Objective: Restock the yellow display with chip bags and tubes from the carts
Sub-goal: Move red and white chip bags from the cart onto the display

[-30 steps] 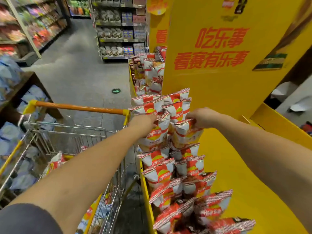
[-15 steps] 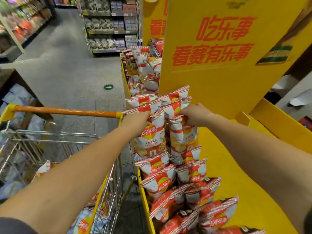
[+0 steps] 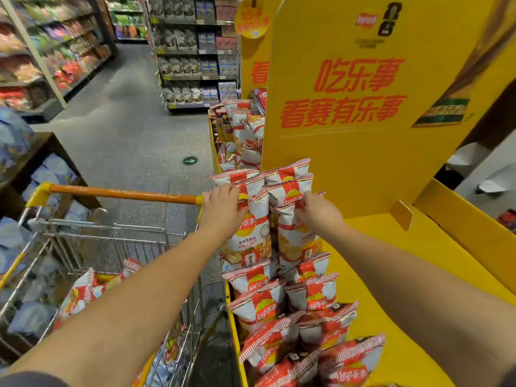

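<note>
Your two hands each grip one upright chip bag: left hand [image 3: 223,208] on the left bag [image 3: 250,236], right hand [image 3: 318,212] on the right bag [image 3: 297,241], in the yellow display [image 3: 391,247].

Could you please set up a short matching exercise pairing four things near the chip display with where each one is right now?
Things:
1. left hand
2. right hand
3. cart handle
4. green arrow sticker

Places:
A. on the grey floor, beyond the cart
B. at the top of the right-hand upright chip bag
C. stretched across the near end of the shopping cart
D. at the top of the left-hand upright chip bag

Pairs: 1-D, 2-B, 3-C, 4-A
</note>
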A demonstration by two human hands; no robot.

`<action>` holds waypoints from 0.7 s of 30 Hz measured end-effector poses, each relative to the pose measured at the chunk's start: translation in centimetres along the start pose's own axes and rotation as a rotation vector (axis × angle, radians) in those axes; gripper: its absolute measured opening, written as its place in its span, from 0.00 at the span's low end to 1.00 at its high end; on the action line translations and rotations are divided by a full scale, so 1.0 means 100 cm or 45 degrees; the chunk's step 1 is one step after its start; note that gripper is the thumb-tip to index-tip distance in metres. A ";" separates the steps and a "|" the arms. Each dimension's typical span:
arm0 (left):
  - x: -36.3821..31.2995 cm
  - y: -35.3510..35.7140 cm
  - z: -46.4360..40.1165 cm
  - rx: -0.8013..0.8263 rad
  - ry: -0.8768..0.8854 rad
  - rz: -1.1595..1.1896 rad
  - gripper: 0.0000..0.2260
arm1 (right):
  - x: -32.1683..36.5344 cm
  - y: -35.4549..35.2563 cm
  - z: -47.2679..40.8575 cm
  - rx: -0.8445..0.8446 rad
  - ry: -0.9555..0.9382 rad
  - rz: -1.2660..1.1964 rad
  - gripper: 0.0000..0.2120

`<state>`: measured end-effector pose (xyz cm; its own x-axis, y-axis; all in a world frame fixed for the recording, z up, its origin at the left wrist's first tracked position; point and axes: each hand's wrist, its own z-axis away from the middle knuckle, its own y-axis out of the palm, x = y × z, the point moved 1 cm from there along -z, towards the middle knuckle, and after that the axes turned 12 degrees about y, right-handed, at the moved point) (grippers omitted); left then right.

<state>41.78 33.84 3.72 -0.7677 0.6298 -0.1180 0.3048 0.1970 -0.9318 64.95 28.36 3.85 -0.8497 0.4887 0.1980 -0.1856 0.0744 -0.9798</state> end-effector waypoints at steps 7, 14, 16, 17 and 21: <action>-0.038 -0.045 0.070 -0.089 -0.229 0.293 0.16 | 0.001 -0.005 0.070 0.055 -0.136 -0.352 0.13; -0.065 -0.064 0.151 -0.029 -0.469 0.528 0.15 | -0.011 0.021 0.099 0.362 0.182 -0.505 0.30; -0.067 -0.064 0.165 -0.012 -0.512 0.558 0.16 | -0.014 0.029 0.095 0.438 0.269 -0.520 0.32; -0.068 -0.064 0.169 -0.003 -0.524 0.556 0.17 | -0.015 0.031 0.095 0.443 0.314 -0.571 0.31; -0.061 -0.059 0.181 0.007 -0.568 0.522 0.17 | -0.024 0.053 0.076 0.373 0.448 -0.930 0.44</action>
<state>34.51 15.26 3.70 -0.7511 0.2774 -0.5991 0.6236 0.0004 -0.7817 62.22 20.99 -1.57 -0.2743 0.6501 0.7086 -0.7873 0.2713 -0.5536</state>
